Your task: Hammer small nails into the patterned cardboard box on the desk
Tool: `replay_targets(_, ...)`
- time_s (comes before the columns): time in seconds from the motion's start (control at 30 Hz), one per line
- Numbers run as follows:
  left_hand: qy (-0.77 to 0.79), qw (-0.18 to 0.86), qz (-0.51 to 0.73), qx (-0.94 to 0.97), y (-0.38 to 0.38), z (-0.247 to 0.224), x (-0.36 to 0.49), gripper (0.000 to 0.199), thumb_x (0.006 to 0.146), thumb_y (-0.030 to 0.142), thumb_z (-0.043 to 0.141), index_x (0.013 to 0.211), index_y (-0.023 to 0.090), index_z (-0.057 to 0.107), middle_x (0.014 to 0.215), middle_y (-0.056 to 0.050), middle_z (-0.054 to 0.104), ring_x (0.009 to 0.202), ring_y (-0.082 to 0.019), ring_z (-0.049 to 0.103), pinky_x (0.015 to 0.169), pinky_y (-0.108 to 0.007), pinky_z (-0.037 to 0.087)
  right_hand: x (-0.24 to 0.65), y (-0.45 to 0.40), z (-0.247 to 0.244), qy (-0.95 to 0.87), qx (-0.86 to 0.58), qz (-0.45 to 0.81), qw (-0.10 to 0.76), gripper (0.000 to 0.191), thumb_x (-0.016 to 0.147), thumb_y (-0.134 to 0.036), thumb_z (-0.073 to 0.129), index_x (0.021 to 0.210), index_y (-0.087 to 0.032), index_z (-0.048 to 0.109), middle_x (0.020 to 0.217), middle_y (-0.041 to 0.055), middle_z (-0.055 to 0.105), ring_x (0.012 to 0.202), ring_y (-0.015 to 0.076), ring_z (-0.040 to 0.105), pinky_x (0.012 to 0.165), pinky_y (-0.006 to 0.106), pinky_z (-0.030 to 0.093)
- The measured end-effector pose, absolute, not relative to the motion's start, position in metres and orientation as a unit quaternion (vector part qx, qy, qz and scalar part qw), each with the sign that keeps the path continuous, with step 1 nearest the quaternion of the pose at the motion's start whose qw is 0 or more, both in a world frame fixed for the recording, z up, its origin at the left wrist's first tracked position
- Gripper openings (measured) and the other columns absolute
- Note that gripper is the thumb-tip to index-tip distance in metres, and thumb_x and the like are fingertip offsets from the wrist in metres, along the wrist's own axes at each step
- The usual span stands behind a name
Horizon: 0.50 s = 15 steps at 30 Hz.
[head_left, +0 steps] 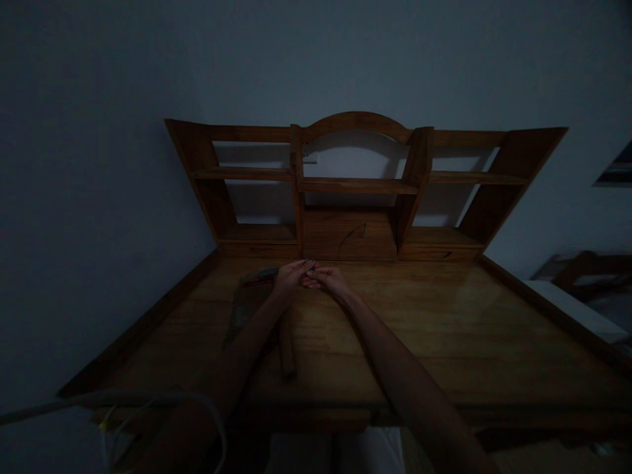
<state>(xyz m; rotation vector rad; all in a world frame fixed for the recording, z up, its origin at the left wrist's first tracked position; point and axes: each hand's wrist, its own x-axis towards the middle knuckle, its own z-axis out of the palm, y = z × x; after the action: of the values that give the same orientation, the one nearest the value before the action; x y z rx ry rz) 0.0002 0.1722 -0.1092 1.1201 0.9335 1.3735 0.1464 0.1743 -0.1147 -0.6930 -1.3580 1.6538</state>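
Observation:
Above the wooden desk, my left hand (290,274) and my right hand (330,280) meet with their fingertips pinched together. A tiny dark, partly shiny thing (308,262) shows at the fingertips; it is too small and dim to name. Under my left forearm a wooden bar (287,349), like a tool handle, lies on the desk, its far end hidden. Just left of my left hand are a red-edged tool (257,283) and a greyish flat piece (268,272). A dark, worn-looking sheet (244,306) lies beside that forearm.
A wooden shelf unit (358,185) with an arched top stands along the back of the desk (444,316). Raised wooden edges run down both sides. A pale cable (148,395) loops at the lower left. A white surface (575,306) stands at right. The light is dim.

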Motion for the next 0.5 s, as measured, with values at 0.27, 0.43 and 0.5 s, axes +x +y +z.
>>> replay_targets(0.27, 0.393, 0.527, 0.587, 0.472, 0.1717, -0.1111, 0.0017, 0.044, 0.059, 0.043, 0.081, 0.092, 0.014, 0.073, 0.092, -0.01, 0.074, 0.076, -0.018, 0.066, 0.07, -0.029, 0.05, 0.1496, 0.1736, -0.1107, -0.556, -0.278, 0.673, 0.402, 0.04, 0.061, -0.046, 0.079, 0.078, -0.011, 0.071, 0.078, 0.0117, 0.073, 0.068, 0.0158, 0.069, 0.07, 0.027, 0.054)
replay_targets(0.43, 0.403, 0.505, 0.601, 0.471, 0.1667, -0.1071, 0.0031, 0.061, 0.061, 0.04, 0.08, 0.117, 0.018, 0.066, 0.096, -0.011, 0.074, 0.082, -0.02, 0.068, 0.076, -0.032, 0.052, 0.1484, 0.1712, -0.1079, -0.559, -0.274, 0.677, 0.392, 0.04, 0.063, -0.048, 0.078, 0.08, -0.012, 0.071, 0.079, 0.0117, 0.073, 0.069, 0.0165, 0.069, 0.068, 0.027, 0.054)
replay_targets(0.5, 0.401, 0.501, 0.6, 0.477, 0.1645, -0.1051, 0.0034, 0.058, 0.062, 0.04, 0.079, 0.114, 0.017, 0.067, 0.099, -0.012, 0.074, 0.086, -0.022, 0.068, 0.077, -0.032, 0.052, 0.1482, 0.1717, -0.1086, -0.56, -0.272, 0.678, 0.39, 0.041, 0.063, -0.048, 0.077, 0.082, -0.012, 0.071, 0.079, 0.0117, 0.073, 0.07, 0.0165, 0.069, 0.069, 0.027, 0.054)
